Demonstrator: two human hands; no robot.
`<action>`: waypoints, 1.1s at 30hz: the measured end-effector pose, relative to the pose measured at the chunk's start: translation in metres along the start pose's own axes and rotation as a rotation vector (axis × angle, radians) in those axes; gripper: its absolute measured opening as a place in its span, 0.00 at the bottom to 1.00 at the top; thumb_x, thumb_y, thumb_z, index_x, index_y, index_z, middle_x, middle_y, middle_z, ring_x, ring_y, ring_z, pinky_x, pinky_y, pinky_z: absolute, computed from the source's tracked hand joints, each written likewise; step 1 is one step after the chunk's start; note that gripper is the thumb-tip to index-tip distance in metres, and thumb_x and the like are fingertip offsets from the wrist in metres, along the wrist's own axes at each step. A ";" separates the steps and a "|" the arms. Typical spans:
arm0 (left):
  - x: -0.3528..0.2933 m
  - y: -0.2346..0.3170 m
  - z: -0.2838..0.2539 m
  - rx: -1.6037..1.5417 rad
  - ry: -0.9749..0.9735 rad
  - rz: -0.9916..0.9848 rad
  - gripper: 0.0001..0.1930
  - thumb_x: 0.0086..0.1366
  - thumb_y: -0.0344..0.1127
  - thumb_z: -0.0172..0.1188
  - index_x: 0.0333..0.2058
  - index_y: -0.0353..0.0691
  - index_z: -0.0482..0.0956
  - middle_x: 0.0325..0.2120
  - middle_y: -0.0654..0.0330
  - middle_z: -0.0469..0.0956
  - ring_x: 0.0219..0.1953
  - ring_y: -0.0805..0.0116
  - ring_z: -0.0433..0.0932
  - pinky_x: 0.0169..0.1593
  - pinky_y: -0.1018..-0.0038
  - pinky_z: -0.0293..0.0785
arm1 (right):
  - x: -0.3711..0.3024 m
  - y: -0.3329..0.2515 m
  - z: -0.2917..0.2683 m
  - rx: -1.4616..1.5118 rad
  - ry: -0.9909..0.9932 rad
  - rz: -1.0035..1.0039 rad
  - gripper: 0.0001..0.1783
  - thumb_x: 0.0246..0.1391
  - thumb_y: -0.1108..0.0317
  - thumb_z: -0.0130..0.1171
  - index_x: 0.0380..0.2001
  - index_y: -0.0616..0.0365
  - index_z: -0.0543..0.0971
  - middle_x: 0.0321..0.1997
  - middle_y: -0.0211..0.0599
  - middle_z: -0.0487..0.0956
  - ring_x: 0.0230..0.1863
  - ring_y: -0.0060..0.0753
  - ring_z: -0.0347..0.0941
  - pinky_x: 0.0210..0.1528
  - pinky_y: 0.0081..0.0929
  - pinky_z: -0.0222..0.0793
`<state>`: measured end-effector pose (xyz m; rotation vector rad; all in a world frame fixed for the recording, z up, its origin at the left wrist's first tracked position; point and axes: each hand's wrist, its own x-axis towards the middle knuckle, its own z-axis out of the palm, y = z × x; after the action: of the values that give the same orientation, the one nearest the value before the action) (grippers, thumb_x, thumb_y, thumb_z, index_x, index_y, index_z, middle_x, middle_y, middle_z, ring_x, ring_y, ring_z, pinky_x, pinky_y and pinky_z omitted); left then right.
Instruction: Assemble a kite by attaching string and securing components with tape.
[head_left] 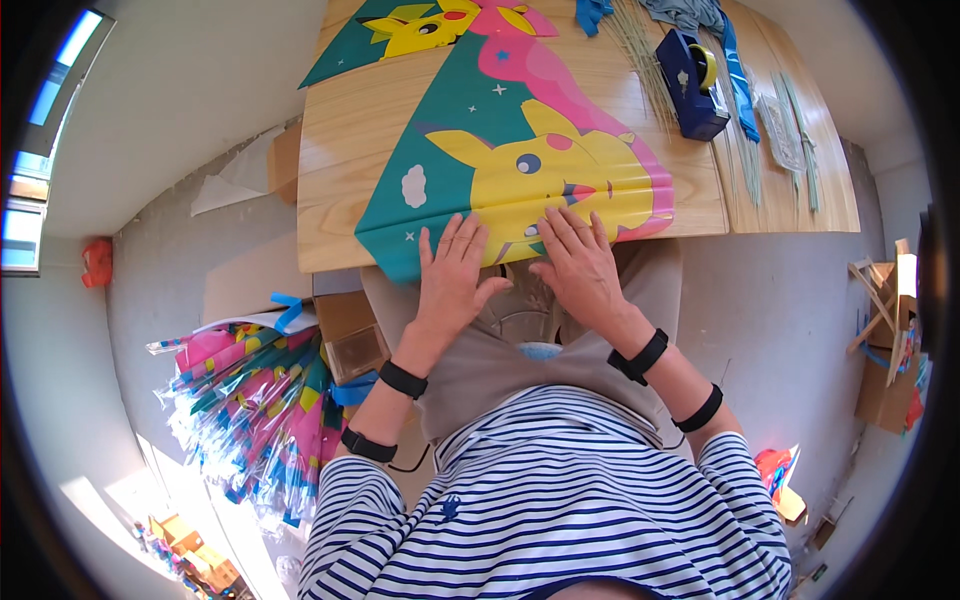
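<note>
Both hands lay flat and open: left hand [450, 275] and right hand [580, 265] pressed the kite sail's [520, 150] near edge at the wooden table's [340, 140] rim. Even, outward pressure would likely smooth it best.

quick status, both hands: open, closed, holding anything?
Left hand: open, fingers spread, pressed flat on the near edge of the colourful kite sheet, gripping nothing.
Right hand: open, also flat on the same edge.
</note>
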<state>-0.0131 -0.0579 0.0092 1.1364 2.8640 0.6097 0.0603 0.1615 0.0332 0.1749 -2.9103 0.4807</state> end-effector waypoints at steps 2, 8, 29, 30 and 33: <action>-0.001 -0.001 -0.003 0.023 -0.027 -0.028 0.46 0.53 0.56 0.71 0.66 0.38 0.67 0.70 0.53 0.60 0.74 0.51 0.55 0.72 0.37 0.42 | 0.016 -0.002 0.011 0.006 -0.014 -0.043 0.34 0.56 0.58 0.65 0.63 0.62 0.71 0.71 0.45 0.67 0.74 0.47 0.57 0.75 0.55 0.47; -0.019 -0.004 -0.004 0.044 -0.120 -0.041 0.49 0.51 0.60 0.70 0.69 0.46 0.65 0.73 0.54 0.54 0.75 0.49 0.50 0.71 0.33 0.40 | -0.018 0.006 0.012 -0.026 -0.138 -0.009 0.37 0.56 0.54 0.65 0.65 0.59 0.70 0.72 0.43 0.66 0.75 0.47 0.56 0.74 0.63 0.47; -0.010 0.004 -0.012 0.048 -0.181 -0.011 0.46 0.49 0.56 0.74 0.66 0.49 0.69 0.71 0.52 0.57 0.73 0.46 0.52 0.67 0.28 0.45 | -0.042 0.064 -0.004 -0.206 -0.004 0.220 0.32 0.61 0.52 0.61 0.62 0.62 0.72 0.70 0.47 0.68 0.71 0.51 0.61 0.72 0.63 0.50; -0.011 0.005 -0.012 0.019 -0.154 -0.011 0.45 0.50 0.55 0.74 0.65 0.47 0.70 0.71 0.52 0.58 0.73 0.47 0.53 0.67 0.29 0.45 | -0.044 0.063 -0.003 -0.188 0.020 0.220 0.32 0.60 0.53 0.62 0.61 0.63 0.73 0.70 0.47 0.68 0.71 0.50 0.61 0.72 0.61 0.51; -0.008 0.003 -0.011 -0.042 -0.087 -0.026 0.44 0.51 0.53 0.73 0.64 0.42 0.69 0.70 0.53 0.61 0.73 0.50 0.55 0.69 0.32 0.45 | -0.013 0.039 -0.009 -0.104 0.060 0.073 0.32 0.59 0.54 0.63 0.60 0.65 0.74 0.69 0.47 0.69 0.72 0.49 0.60 0.73 0.55 0.52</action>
<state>-0.0070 -0.0654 0.0191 1.0901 2.7752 0.6009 0.0688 0.2020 0.0271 0.0391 -2.8822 0.3379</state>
